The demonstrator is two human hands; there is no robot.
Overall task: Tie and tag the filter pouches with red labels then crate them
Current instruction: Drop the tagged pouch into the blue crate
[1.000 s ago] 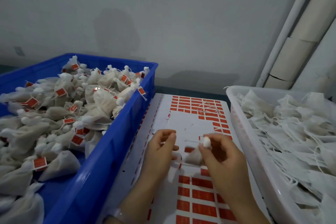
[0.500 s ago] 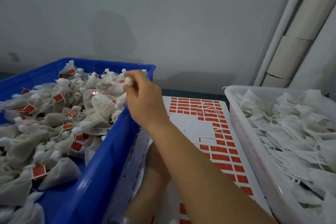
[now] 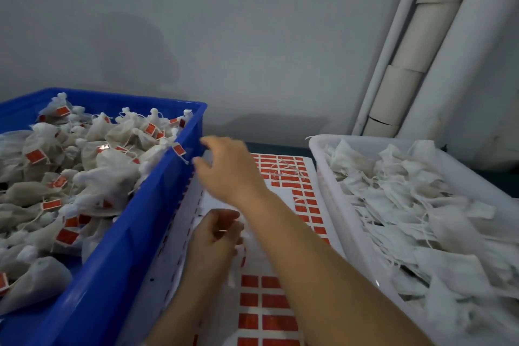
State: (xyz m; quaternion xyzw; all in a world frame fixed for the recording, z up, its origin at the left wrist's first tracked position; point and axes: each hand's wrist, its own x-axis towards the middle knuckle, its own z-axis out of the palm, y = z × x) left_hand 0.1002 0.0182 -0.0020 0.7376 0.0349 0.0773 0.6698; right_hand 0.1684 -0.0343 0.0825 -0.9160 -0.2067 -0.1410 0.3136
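Head view: our blurred right hand (image 3: 227, 174), fingers splayed and empty, beside the blue plastic crate (image 3: 126, 247); our left hand (image 3: 214, 236) curls mid-frame, its grip unreadable.

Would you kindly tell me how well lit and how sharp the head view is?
Head view: dim, even light with no glare; a soft shadow lies on the grey wall. Head view: the right hand is smeared by motion blur beside the blue crate, the left hand somewhat sharper. Head view: the white pipe leans, likely from the wide lens.
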